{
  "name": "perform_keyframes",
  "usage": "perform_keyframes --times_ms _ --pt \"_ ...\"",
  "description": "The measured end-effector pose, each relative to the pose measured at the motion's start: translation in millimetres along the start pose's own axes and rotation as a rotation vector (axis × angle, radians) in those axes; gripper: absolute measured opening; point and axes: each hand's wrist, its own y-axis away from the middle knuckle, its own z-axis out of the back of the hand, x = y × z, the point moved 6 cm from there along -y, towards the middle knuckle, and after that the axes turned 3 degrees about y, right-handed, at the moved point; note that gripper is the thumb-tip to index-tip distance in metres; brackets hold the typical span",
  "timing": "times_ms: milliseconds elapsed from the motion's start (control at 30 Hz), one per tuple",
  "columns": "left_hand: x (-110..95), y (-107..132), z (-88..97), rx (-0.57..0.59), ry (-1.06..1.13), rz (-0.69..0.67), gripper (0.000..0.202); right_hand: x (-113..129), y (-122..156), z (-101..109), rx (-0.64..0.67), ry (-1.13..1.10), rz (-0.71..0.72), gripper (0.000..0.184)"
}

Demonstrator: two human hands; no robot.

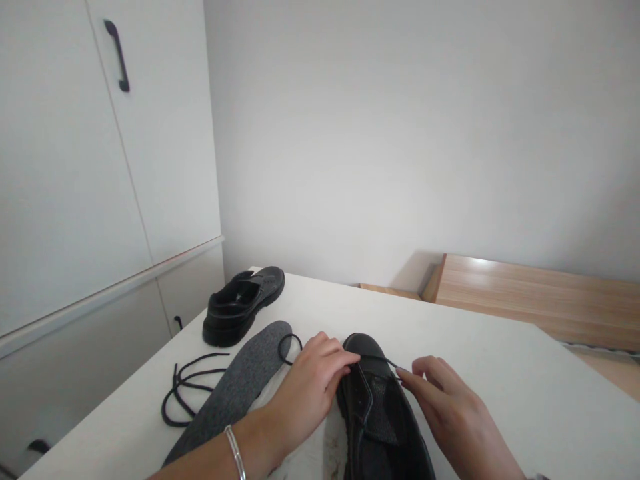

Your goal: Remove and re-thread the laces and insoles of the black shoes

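Note:
A black leather shoe (383, 433) lies in front of me, toe pointing away, its lace flaps spread apart. My left hand (317, 373), wearing a silver bangle, pinches the left lace flap near the toe; whether lace is also between those fingers is hidden. A thin black shoelace (383, 359) crosses the front of the shoe to my right hand (445, 403), whose thumb and index finger are closed on it. Another stretch of lace loops out left of my left hand.
On the white table (470, 347), a grey insole (245, 380) lies left of my arm, beside a coiled black lace (185, 390). A second black shoe (243, 303) stands at the far left corner. White cabinets (165, 133) flank the table; a wooden board (525, 287) is behind it.

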Motion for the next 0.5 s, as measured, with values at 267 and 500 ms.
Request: perform_keyframes --times_ms 267,500 --pt "3.4 1.6 -1.6 -0.002 0.094 0.057 0.032 -1.3 3.1 -8.5 0.065 0.033 -0.074 0.038" --pt "-9.1 7.9 6.7 0.031 0.064 0.067 0.032 -7.3 1.8 -14.5 0.179 -0.040 -0.261 0.030"
